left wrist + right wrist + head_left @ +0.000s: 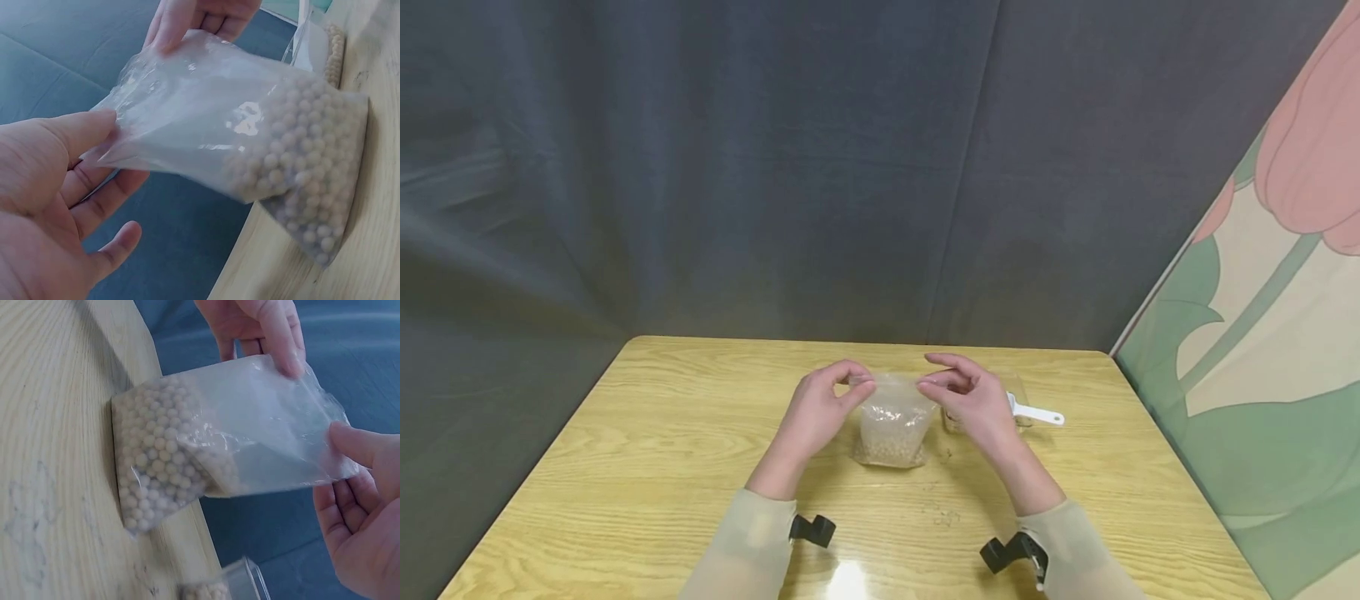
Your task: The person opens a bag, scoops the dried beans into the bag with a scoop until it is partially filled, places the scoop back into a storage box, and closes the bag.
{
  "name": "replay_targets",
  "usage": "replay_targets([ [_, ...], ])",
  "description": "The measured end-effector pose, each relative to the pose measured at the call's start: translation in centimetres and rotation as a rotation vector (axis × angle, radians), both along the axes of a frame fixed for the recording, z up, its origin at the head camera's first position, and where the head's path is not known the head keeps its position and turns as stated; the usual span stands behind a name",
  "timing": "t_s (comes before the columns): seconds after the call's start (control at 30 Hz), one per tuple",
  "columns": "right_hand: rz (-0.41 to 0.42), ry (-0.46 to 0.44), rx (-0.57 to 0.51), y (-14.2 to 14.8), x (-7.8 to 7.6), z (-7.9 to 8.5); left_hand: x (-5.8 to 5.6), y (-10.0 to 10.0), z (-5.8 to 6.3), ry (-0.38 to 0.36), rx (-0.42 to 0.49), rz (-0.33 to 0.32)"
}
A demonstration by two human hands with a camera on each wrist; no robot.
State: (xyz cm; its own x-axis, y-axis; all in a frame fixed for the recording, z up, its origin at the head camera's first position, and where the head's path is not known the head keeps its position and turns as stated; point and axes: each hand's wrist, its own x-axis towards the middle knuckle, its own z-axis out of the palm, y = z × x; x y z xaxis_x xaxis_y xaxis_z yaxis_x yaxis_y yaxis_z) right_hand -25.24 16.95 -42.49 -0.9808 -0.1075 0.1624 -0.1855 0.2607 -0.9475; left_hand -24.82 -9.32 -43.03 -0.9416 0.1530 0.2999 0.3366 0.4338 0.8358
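A clear plastic bag [895, 425] stands on the wooden table, its lower part filled with small round beige balls [306, 144]. My left hand [823, 408] pinches the bag's top left corner between thumb and fingers. At the opposite top corner, my right hand [973, 404] pinches the film the same way. Between the hands the upper film [262, 419] is stretched and holds no balls. Whether the bag's mouth is sealed, I cannot tell.
Behind my right hand is a clear container [1018, 387] with similar balls and a white-handled scoop [1037, 414]. Faint dark marks [943, 512] show on the table [662, 442]. A dark curtain [775, 167] hangs behind, and a flower-patterned cloth [1262, 375] hangs at right.
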Motion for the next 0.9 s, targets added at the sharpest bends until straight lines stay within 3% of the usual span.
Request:
replay_targets([
  [0.17,-0.044,0.034,0.006,1.3,0.2,0.1,0.0,-0.5,0.2,-0.012,0.025,0.008],
  [0.6,-0.032,0.073,0.018,2.0,0.1,0.1,0.3,-1.2,0.2,-0.003,0.025,0.078],
  [0.9,-0.036,0.027,0.024,2.2,1.0,0.8,0.8,-1.1,0.6,0.008,-0.010,0.129],
])
